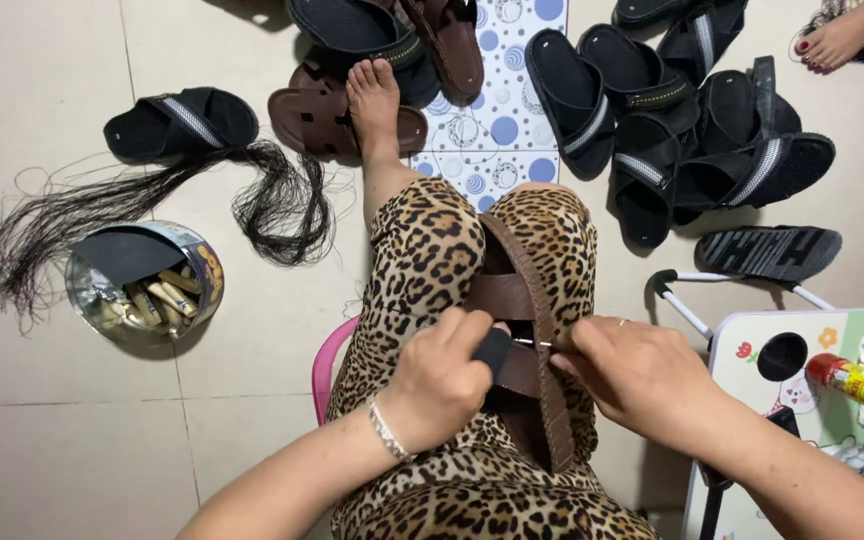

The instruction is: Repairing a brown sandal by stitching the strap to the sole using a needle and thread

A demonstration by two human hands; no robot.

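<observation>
I hold the brown sandal [537, 350] on my lap, wedged between my knees, sole edge turned up toward me. This keeps the rim steady and in line with both hands, so the work at the edge does not shift.

My left hand [442, 385] is clenched around the black handle of an awl [500, 350]; its thin metal shaft points right, across the sandal's strap to the rim. My right hand [637, 375] sits just right of the sandal, grip pinched at the rim where the awl tip arrives. I cannot tell whether those fingers hold thread or only the rim; the fingertips are hidden.

Placement relative to the sandal:
- Left of it, on the floor, stands a round tin [142, 280]. It holds pale stick-shaped pieces, packed loosely, and a dark sheet leans across its top. It is within reach of my left arm.
- Beyond the tin, a bundle of dark thread [152, 200] spreads over the floor, one end looping near a single black sandal [182, 122].
- Ahead of the brown sandal, past my bare foot [374, 100], lie more brown sandals [317, 122] on a tile with blue dots.
- Ahead and right, a pile of black sandals [692, 130] lies well apart from the brown ones, so the two colours are kept separate.
- Right of the sandal stands a small bench [812, 340] with a red bottle [857, 383] lying on it.
- Far right, ahead, another person's foot [837, 40] rests on the floor.
</observation>
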